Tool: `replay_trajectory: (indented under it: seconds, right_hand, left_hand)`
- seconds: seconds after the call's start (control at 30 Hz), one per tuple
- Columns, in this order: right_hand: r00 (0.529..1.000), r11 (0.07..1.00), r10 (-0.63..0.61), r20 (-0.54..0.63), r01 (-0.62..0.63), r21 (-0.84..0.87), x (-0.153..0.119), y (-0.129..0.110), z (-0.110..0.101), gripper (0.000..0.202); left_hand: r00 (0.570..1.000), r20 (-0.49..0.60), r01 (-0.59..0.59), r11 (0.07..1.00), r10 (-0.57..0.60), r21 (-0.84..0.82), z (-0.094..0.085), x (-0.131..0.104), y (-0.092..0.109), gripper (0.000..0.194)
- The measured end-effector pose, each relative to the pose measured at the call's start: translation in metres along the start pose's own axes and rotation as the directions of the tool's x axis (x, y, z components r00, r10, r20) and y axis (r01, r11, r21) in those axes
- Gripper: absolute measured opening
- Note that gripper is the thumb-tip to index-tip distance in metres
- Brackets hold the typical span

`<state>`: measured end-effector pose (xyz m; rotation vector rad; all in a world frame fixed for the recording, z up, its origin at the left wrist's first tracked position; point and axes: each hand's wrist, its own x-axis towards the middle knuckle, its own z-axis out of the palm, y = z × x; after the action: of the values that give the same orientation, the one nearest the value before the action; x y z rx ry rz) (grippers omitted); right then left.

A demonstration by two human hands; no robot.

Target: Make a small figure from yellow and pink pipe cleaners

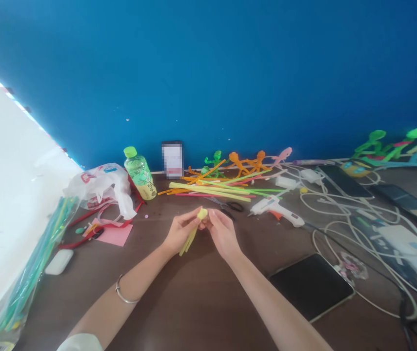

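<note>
Yellow stems (pixel 189 242) run partly hidden behind the left hand (pixel 182 233).

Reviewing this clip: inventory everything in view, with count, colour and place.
held stems: several, yellow, at the hands
loose stems: many, mixed colours, behind hands
figures: several, mixed colours, near wall
bottle: one, green-capped, left
upright screen: one, dark-edged, by wall
carrier bag: one, white, left
packet: one, blue-green stems, far left
paper: pink, left
case: one, white, left
scissors: one pair, dark, centre
glue gun: one, white, right
tablet: one, black, right
cables: several, white and black, right
table: one, brown
wall: blue, behind
hands: two, left and right, centre
</note>
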<state>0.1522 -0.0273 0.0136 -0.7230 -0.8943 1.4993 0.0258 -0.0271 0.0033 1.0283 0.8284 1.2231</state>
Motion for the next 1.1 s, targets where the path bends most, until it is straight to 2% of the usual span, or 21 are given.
replay_trajectory:
  seconds: [0.1, 0.2, 0.3, 0.47, 0.67, 0.87, 1.03, 1.1]
  right_hand:
    - [0.994, 0.985, -0.067, -0.092, 0.051, -0.164, 0.0, 0.002, -0.004, 0.023]
    - [0.975, 0.947, -0.127, -0.183, 0.064, -0.315, 0.001, 0.004, -0.009, 0.024]
    - [0.968, 0.921, -0.155, -0.199, 0.069, -0.384, 0.001, 0.003, -0.01, 0.024]
    - [0.971, 0.85, -0.193, -0.139, 0.095, -0.517, -0.002, -0.003, -0.004, 0.023]
    - [0.974, 0.801, -0.222, -0.048, 0.155, -0.579, -0.006, -0.004, 0.0, 0.02]
    - [0.97, 0.724, -0.242, -0.017, 0.169, -0.669, -0.002, -0.01, -0.006, 0.024]
    - [0.981, 0.589, -0.183, 0.069, 0.165, -0.791, 0.005, -0.042, -0.009, 0.025]
    - [0.977, 0.455, -0.164, 0.133, 0.195, -0.869, 0.007, -0.063, -0.013, 0.023]
  left_hand:
    - [0.995, -0.042, 0.08, 0.974, -0.091, -0.214, 0.003, 0.0, 0.002, 0.036]
    - [0.985, -0.09, 0.117, 0.948, -0.15, -0.297, 0.002, 0.001, 0.005, 0.027]
    - [0.969, -0.11, 0.167, 0.918, -0.219, -0.359, -0.001, 0.003, 0.006, 0.019]
    - [0.965, -0.071, 0.201, 0.889, -0.251, -0.411, -0.003, 0.006, 0.006, 0.016]
    - [0.969, -0.111, 0.158, 0.899, -0.221, -0.408, -0.009, 0.011, 0.003, 0.014]
    - [0.975, -0.12, 0.117, 0.89, -0.188, -0.44, -0.014, 0.012, 0.002, 0.014]
    - [0.981, -0.127, 0.077, 0.887, -0.15, -0.454, -0.013, 0.012, 0.003, 0.028]
    - [0.982, -0.124, 0.072, 0.891, -0.142, -0.448, -0.013, 0.012, 0.004, 0.033]
